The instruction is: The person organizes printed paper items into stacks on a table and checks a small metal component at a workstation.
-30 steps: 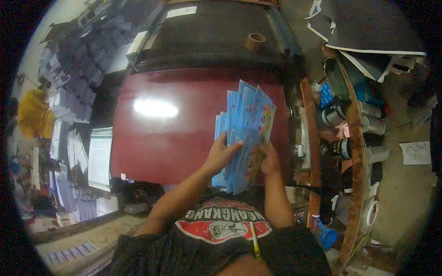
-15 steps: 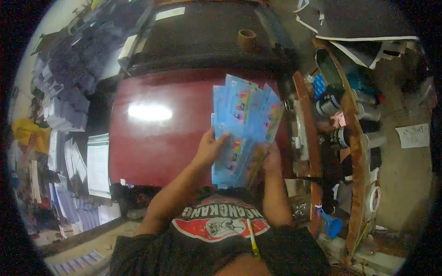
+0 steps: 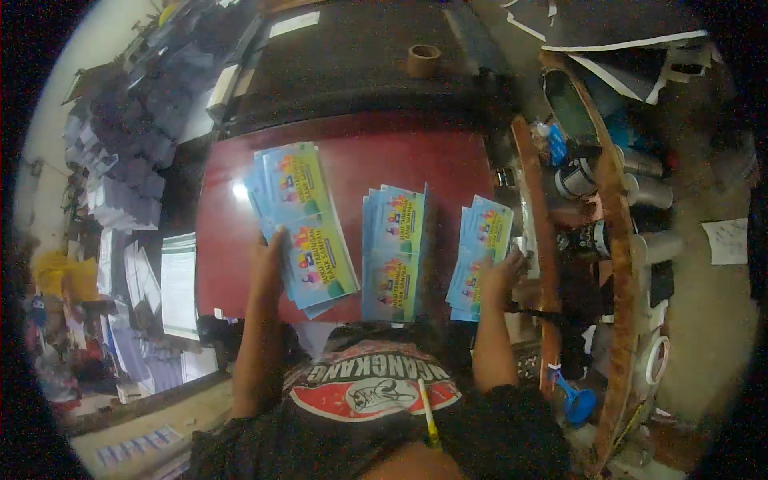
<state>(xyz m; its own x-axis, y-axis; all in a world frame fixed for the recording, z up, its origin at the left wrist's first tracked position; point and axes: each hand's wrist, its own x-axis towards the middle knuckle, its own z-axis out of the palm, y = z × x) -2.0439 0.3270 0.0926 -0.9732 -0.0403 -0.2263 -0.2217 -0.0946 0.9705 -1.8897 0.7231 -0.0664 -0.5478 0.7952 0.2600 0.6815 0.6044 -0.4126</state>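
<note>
Three loose stacks of blue, yellow and green printed sheets with cartoon figures are over a dark red tabletop (image 3: 344, 152). My left hand (image 3: 270, 254) is closed on the lower left edge of the left stack of printed sheets (image 3: 308, 232), which leans at a slant. Between my hands lies the middle stack (image 3: 394, 254), its sheets slightly fanned and touched by neither hand. At the right, my right hand (image 3: 498, 282) grips a narrower stack (image 3: 474, 252) along its right side. Its fingertips are partly blurred.
A brown tape roll (image 3: 423, 61) sits on the dark surface beyond the table. Piled papers (image 3: 120, 196) stand at the left. Along the right runs a wooden shelf edge (image 3: 538, 216), with cans (image 3: 574, 178) and a blue funnel (image 3: 578, 400) near it.
The sheets were fanned together between both hands over the right side of the table. Now they are split into three stacks, and my left hand has moved left with one.
</note>
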